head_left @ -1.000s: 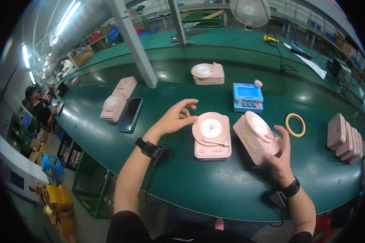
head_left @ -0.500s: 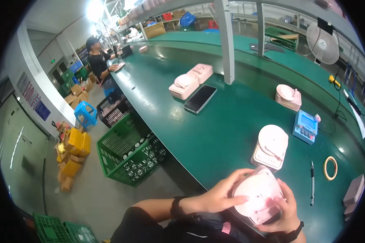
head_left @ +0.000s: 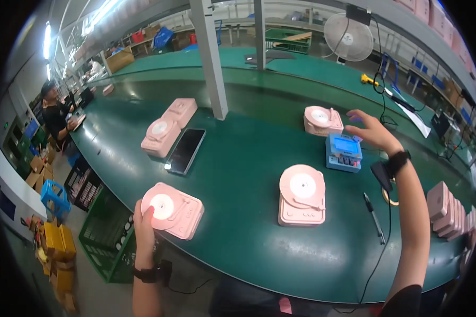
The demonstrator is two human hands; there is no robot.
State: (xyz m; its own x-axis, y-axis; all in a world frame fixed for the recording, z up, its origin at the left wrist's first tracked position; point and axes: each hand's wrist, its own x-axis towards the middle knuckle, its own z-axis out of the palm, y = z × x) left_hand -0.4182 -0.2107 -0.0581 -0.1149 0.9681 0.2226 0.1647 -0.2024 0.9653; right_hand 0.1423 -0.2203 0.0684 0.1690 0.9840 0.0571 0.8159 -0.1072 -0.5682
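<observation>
Near the table's front edge, my left hand (head_left: 145, 227) grips a pink mini record player (head_left: 180, 215) by its left side, thumb over the white-centred disc. My right hand (head_left: 374, 132) is stretched out at the back right, fingers apart and holding nothing. Just left of its fingertips stands another pink mini record player (head_left: 322, 121). Below the hand is a small blue device (head_left: 344, 153) with a lit screen and several dark buttons. A third pink record player (head_left: 302, 196) lies between my arms, its disc facing up.
Two joined pink units (head_left: 169, 127) lie beside a black smartphone (head_left: 186, 151). At right are a pen (head_left: 374, 217), a wooden ring (head_left: 390, 195) partly behind my forearm, and a row of pink cases (head_left: 445, 211). A grey post (head_left: 209, 58) rises from the table. A co-worker (head_left: 57, 113) sits far left.
The record player that both hands held moved left and is now in my left hand alone. My right hand let go and went to the back right. The view swung right.
</observation>
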